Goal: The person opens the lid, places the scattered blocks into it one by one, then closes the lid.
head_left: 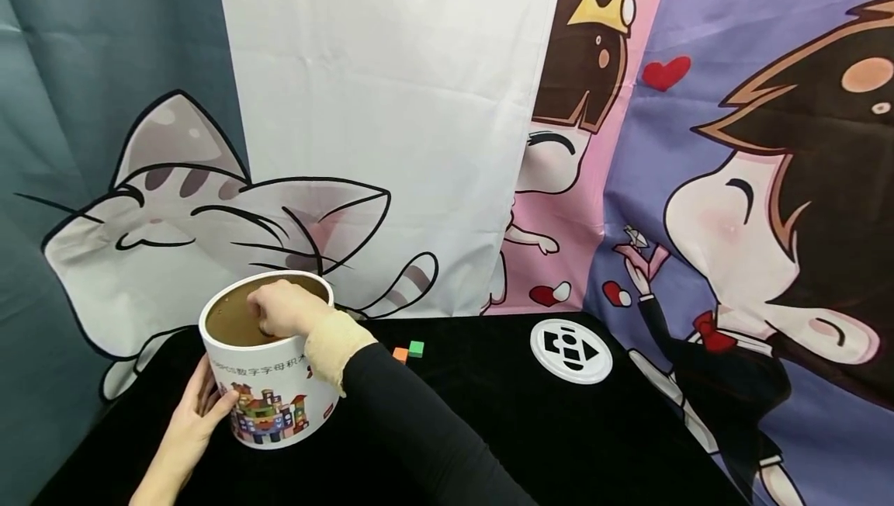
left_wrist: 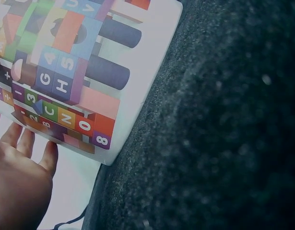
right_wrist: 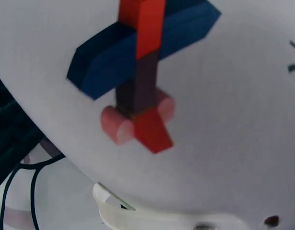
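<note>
A white cylindrical bucket (head_left: 272,370) printed with a picture of coloured blocks stands on the black cloth, its top uncovered. My left hand (head_left: 188,417) rests against its lower left side, thumb toward the front, fingers spread along the wall. In the left wrist view the left fingertips touch the printed side of the bucket (left_wrist: 65,72). My right hand (head_left: 289,310) reaches over the rim into the bucket, knuckles up; its fingertips are hidden inside. The right wrist view shows only the bucket's outer wall (right_wrist: 224,129) and rim, not what the fingers hold.
Right of the bucket, an orange block (head_left: 400,355) and a green block (head_left: 416,349) lie on the black cloth (head_left: 482,382). A round white lid (head_left: 571,351) with dark shaped cutouts lies farther right. Cartoon-printed curtains (head_left: 391,102) hang behind.
</note>
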`<state>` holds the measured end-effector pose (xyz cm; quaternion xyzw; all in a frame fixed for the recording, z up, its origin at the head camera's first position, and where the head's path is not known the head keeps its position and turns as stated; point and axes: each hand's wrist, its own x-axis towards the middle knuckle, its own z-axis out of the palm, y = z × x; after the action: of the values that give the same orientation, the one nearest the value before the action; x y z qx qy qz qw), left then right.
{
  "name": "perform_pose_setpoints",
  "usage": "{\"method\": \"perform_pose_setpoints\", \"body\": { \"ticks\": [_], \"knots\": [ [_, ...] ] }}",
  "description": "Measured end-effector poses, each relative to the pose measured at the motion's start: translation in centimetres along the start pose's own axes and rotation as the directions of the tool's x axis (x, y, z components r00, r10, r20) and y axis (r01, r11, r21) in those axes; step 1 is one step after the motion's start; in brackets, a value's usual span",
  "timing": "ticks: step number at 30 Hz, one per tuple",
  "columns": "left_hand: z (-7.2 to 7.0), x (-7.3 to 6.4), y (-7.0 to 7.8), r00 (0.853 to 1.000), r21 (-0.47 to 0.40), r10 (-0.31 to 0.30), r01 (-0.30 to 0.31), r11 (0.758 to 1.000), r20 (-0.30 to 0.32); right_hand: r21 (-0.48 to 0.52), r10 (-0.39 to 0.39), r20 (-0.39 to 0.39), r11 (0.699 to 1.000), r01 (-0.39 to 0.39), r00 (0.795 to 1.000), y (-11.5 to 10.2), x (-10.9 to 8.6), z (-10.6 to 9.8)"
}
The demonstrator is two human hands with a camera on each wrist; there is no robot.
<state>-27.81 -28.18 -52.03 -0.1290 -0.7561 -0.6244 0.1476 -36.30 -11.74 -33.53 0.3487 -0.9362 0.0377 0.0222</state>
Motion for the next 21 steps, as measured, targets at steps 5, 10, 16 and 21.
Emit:
{"method": "perform_pose_setpoints", "body": {
  "ticks": [5,10,16,21],
  "knots": [
    [0.18,-0.14,0.01,1.000,0.002,-0.005,0.005,1.000,-0.003,-0.014,0.058,0.065,0.998,-0.058,0.996,-0.20,0.07,0.47],
    [0.19,-0.20,0.03,1.000,0.016,-0.011,0.011,1.000,-0.005,-0.025,0.063,0.077,0.998,-0.061,0.995,-0.33,0.01,0.49],
    [0.02,-0.03,0.13,1.000,0.012,-0.018,0.018,1.000,-0.008,-0.040,0.057,0.062,0.998,-0.055,0.996,-0.40,0.14,0.25],
    [-0.03,-0.09,0.18,1.000,0.021,-0.014,0.014,1.000,-0.004,-0.034,0.066,0.019,0.997,-0.066,0.998,-0.28,-0.01,0.29]
  ]
}}
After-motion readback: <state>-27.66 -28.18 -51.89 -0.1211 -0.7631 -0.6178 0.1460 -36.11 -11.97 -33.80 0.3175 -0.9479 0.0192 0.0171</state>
